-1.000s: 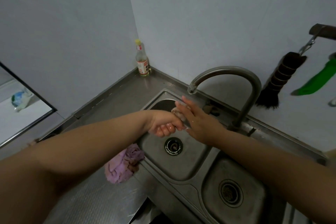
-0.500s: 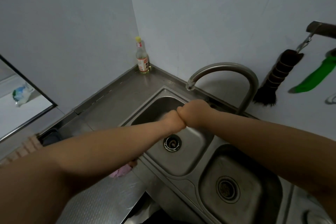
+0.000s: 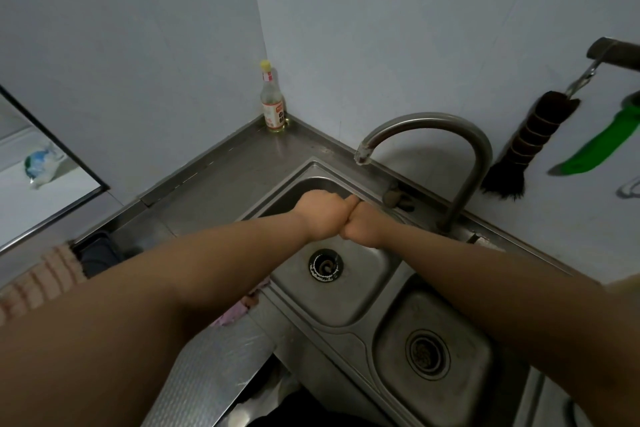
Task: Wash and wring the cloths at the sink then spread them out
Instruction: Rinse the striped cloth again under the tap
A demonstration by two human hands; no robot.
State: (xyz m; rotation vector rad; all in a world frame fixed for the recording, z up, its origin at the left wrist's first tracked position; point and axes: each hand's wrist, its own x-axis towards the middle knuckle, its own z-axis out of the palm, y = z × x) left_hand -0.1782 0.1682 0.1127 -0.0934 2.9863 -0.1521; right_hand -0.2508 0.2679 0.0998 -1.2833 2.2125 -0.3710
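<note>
Fists pressed knuckle to knuckle over the left basin (image 3: 360, 291): the left hand (image 3: 320, 217) and right hand (image 3: 365, 227) are both clenched, presumably on a cloth, though it is hidden inside them. A thin trickle falls toward the drain (image 3: 325, 265), so I'd twist the fists opposite ways, low over the basin. Another cloth (image 3: 230, 315), pink, lies on the table (image 3: 214, 367).

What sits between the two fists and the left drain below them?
Only a thin trickle of water falling from the fists to the drain; otherwise bare basin, head view.
</note>
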